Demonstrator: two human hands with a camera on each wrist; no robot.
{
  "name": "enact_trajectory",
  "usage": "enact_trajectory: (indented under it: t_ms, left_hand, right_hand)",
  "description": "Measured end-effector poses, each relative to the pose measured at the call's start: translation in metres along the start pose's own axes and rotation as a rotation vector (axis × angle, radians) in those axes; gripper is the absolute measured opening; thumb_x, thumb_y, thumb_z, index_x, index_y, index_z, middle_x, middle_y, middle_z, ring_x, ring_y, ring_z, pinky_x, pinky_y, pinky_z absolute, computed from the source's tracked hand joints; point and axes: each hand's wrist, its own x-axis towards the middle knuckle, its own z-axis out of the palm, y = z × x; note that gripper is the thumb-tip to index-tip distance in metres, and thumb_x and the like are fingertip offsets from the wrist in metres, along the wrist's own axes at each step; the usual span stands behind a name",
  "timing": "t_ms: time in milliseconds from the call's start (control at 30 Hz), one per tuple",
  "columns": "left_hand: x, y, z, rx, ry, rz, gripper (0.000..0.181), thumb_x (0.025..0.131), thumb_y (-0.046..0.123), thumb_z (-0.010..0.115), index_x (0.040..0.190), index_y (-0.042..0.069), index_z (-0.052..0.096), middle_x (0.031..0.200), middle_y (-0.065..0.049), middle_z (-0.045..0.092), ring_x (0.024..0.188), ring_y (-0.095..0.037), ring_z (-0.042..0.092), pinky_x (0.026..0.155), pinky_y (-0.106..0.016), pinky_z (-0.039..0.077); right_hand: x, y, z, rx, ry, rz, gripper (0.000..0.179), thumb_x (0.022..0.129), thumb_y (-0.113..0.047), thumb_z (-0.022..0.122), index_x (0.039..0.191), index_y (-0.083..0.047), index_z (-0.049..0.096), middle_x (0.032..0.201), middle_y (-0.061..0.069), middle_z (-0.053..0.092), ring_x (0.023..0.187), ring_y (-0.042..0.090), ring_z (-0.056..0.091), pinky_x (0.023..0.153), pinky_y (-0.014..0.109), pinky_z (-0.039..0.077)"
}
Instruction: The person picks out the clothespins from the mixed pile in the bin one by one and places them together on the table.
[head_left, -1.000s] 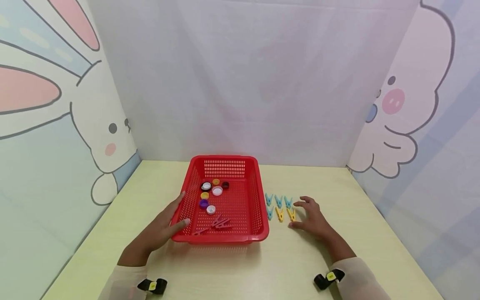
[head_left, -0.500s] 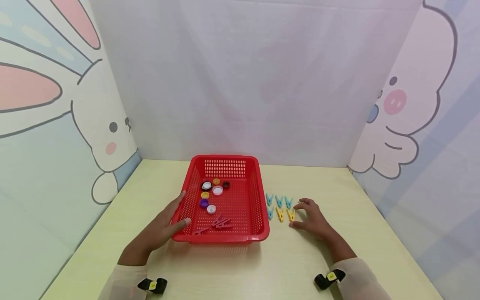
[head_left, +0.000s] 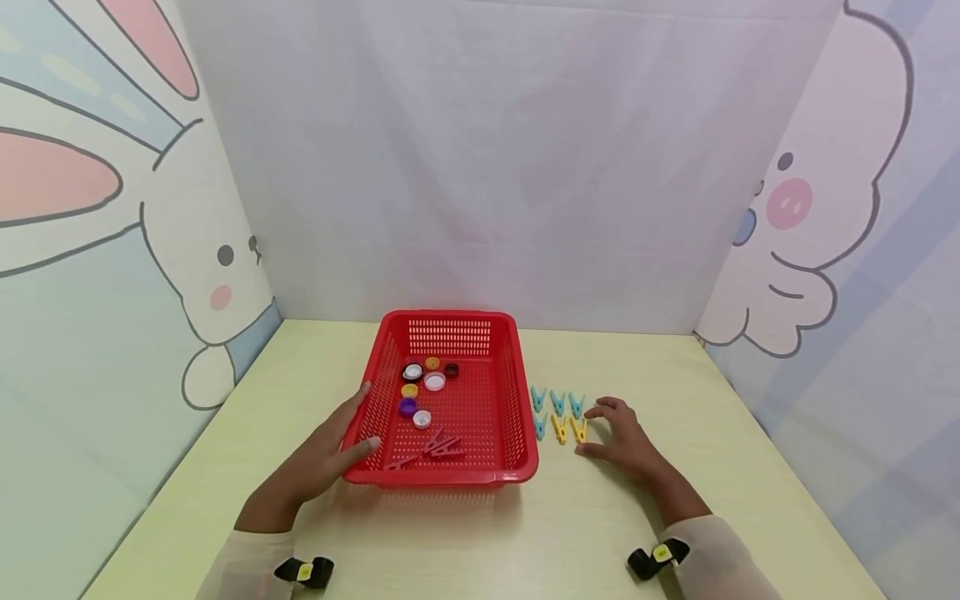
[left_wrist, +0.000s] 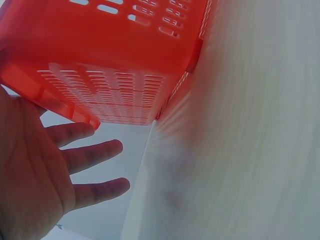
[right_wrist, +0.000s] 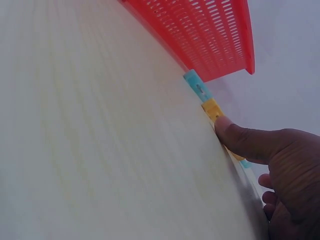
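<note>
Yellow peg (head_left: 579,431): saw right grip (head_left: 622,437) parted, left grip (head_left: 318,458) outstretched at basket (head_left: 442,478); risked jostling close teal peg (head_left: 577,406) by overreaching.

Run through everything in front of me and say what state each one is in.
Red basket: upright on the table
Round caps: loose on the basket floor
Pink clothespins: loose at the basket's near end
Blue clothespins: lying right of the basket
Left yellow clothespin: lying untouched
Right yellow clothespin: lying on the table
Left hand: spread, at the basket's left rim
Right hand: at the right yellow clothespin; pinching unclear
</note>
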Motion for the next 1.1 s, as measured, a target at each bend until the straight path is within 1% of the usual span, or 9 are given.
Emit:
enact_trajectory:
  t_ms: [67, 367, 633, 933, 1100]
  left_hand:
    - [-0.0002, 0.0, 0.0001, 0.003, 0.0, -0.002, 0.105, 0.099, 0.043, 0.074, 0.177, 0.017, 0.01, 0.162, -0.023, 0.044, 0.135, -0.038, 0.057, 0.086, -0.037, 0.07]
    - [-0.0007, 0.0009, 0.0002, -0.002, 0.001, -0.002, 0.104, 0.099, 0.042, 0.074, 0.177, 0.018, 0.01, 0.162, -0.023, 0.044, 0.136, -0.039, 0.057, 0.086, -0.037, 0.07]
    - [0.0001, -0.0003, 0.0001, 0.009, 0.004, 0.003, 0.104, 0.1, 0.04, 0.074, 0.177, 0.018, 0.009, 0.167, -0.024, 0.039, 0.14, -0.042, 0.053, 0.087, -0.039, 0.07]
    - [0.0004, -0.0003, 0.0003, 0.011, 0.005, 0.01, 0.103, 0.1, 0.039, 0.074, 0.177, 0.017, 0.01, 0.167, -0.025, 0.04, 0.139, -0.042, 0.054, 0.088, -0.04, 0.07]
    - [-0.0002, 0.0004, -0.0003, 0.012, 0.005, 0.013, 0.101, 0.101, 0.037, 0.073, 0.177, 0.017, 0.01, 0.167, -0.025, 0.04, 0.138, -0.042, 0.054, 0.088, -0.04, 0.07]
  right_hand:
    - [-0.0001, 0.0007, 0.0002, -0.011, 0.002, -0.013, 0.057, 0.087, -0.033, 0.094, 0.131, -0.008, 0.067, 0.161, 0.029, 0.04, 0.152, 0.055, 0.032, 0.124, 0.08, 0.032]
    - [0.0003, 0.0026, 0.0005, 0.0, 0.01, -0.006, 0.057, 0.088, -0.033, 0.093, 0.132, -0.008, 0.066, 0.163, 0.028, 0.039, 0.154, 0.054, 0.031, 0.126, 0.079, 0.03]
    - [-0.001, 0.001, -0.0001, -0.019, 0.021, -0.027, 0.058, 0.087, -0.034, 0.094, 0.131, -0.006, 0.067, 0.162, 0.029, 0.041, 0.153, 0.055, 0.033, 0.126, 0.077, 0.032]
    - [-0.0012, 0.0017, -0.0012, -0.004, 0.024, -0.008, 0.07, 0.087, -0.038, 0.094, 0.141, -0.007, 0.062, 0.166, 0.029, 0.034, 0.156, 0.056, 0.028, 0.126, 0.079, 0.03]
    - [-0.0003, 0.0018, -0.0015, -0.007, 0.057, -0.057, 0.072, 0.088, -0.035, 0.093, 0.144, -0.004, 0.06, 0.165, 0.033, 0.032, 0.153, 0.058, 0.029, 0.122, 0.08, 0.034]
